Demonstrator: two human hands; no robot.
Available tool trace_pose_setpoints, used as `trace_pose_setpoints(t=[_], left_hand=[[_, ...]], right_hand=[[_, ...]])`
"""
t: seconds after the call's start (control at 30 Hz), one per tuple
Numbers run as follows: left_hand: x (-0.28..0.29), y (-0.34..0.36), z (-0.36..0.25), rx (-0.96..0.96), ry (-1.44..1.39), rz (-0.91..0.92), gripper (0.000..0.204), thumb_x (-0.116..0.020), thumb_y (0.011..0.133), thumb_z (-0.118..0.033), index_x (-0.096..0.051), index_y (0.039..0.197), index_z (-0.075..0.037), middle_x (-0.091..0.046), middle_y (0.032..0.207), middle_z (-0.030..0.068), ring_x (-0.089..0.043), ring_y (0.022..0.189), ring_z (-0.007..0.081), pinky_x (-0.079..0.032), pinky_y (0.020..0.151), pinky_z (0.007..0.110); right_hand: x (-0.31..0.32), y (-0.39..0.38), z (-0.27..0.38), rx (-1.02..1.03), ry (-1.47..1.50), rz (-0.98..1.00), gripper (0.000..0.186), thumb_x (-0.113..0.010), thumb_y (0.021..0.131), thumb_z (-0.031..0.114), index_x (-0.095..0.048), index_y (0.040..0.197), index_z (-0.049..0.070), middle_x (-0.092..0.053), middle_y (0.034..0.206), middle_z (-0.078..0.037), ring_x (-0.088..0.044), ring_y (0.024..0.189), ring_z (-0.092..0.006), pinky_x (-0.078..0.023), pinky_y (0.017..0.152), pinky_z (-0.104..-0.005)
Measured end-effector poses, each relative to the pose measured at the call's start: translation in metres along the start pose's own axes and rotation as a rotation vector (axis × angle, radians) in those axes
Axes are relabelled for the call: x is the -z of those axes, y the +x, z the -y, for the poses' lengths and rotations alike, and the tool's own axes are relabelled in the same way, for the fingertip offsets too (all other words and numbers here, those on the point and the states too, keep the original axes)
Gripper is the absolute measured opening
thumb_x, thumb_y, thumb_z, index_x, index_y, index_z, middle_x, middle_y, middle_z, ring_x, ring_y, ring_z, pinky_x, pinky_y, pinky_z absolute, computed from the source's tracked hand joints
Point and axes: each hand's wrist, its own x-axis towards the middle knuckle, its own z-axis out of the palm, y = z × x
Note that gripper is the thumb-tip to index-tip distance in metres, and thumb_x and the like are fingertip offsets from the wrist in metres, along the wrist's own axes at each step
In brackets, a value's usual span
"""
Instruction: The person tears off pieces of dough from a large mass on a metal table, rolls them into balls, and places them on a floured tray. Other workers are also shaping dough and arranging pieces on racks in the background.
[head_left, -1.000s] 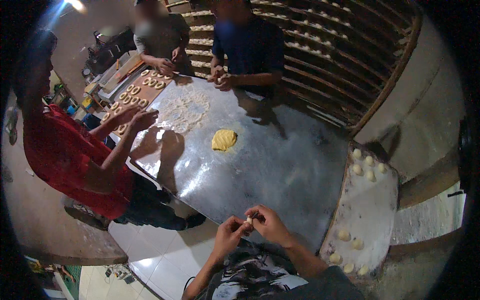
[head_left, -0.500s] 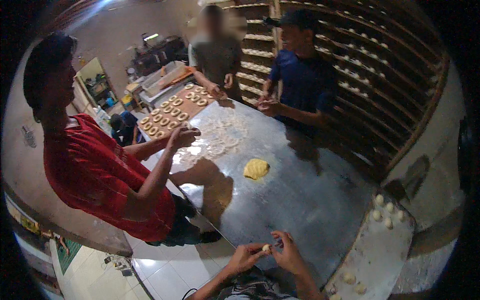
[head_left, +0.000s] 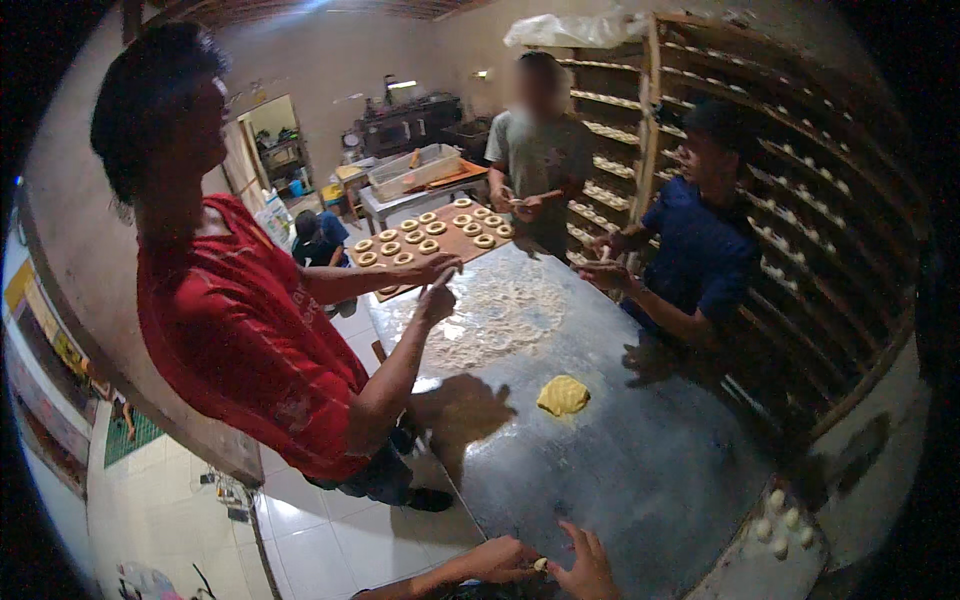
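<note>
At the near edge of the metal table (head_left: 620, 480), my left hand (head_left: 503, 558) has its fingers closed around a small piece of pale dough (head_left: 541, 565). My right hand (head_left: 587, 566) is beside it, with the thumb side close to the dough and the other fingers raised and spread. Whether the right thumb presses on the dough I cannot tell. Farther up the table lies a flattened yellow lump, apparently dough or fat (head_left: 564, 395), apart from both hands. Beyond it, loose flour (head_left: 500, 310) is scattered over the metal.
A person in red (head_left: 250, 340) stands at the left side, one in dark blue (head_left: 700, 240) at the right, another (head_left: 540, 150) at the far end. Dough rings lie on a brown board (head_left: 455, 240). Dough balls (head_left: 779, 525) rest at lower right. Racks (head_left: 650, 120) line the right wall.
The view has tipped upward and swung left, so my hands sit lower in it. The person in red has brought both hands together. My left hand still has the dough piece.
</note>
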Motion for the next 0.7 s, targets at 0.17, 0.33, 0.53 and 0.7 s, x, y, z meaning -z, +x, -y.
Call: trace_pose_setpoints(t=[0.17,0.33,0.53,0.7], left_hand=[[0.001,-0.007,-0.002,-0.116,-0.042,-0.116,0.046,-0.061,0.1,-0.041,-0.066,0.13,-0.007,-0.072,0.09,0.0198,-0.066,0.077,0.035,-0.051,0.068,0.047],[-0.009,-0.006,0.012,-0.217,-0.391,-0.091,0.045,-0.059,0.104,-0.039,-0.065,0.134,-0.005,-0.075,0.089,0.0121,-0.061,0.073,0.0151,-0.05,0.065,0.039],[0.003,-0.021,-0.006,-0.263,-0.396,-0.237,0.043,-0.061,0.104,-0.04,-0.069,0.123,-0.002,-0.07,0.081,0.0103,-0.057,0.071,0.0143,-0.048,0.065,0.038],[0.027,-0.04,-0.028,-0.127,-0.34,-0.218,0.038,-0.061,0.104,-0.035,-0.07,0.108,0.002,-0.069,0.081,0.0122,-0.062,0.074,0.0168,-0.05,0.071,0.035]], right_hand=[[-0.005,0.011,-0.012,0.218,-0.061,-0.054,0.079,-0.078,0.088,0.033,-0.041,0.153,0.01,-0.053,0.144,-0.023,-0.051,0.131,-0.042,-0.041,0.109,-0.053],[-0.025,0.004,-0.048,0.057,0.88,0.18,0.066,-0.073,0.095,0.031,-0.045,0.149,0.006,-0.058,0.135,-0.015,-0.056,0.125,-0.0265,-0.043,0.108,-0.0415],[-0.027,0.017,-0.048,0.327,0.631,0.085,0.051,-0.061,0.104,0.032,-0.049,0.143,0.002,-0.06,0.131,-0.011,-0.058,0.119,-0.0221,-0.046,0.104,-0.037],[-0.03,0.005,-0.03,0.145,0.843,-0.006,0.041,-0.06,0.104,0.033,-0.057,0.131,0.003,-0.064,0.118,-0.008,-0.062,0.107,-0.0196,-0.05,0.095,-0.0354]])
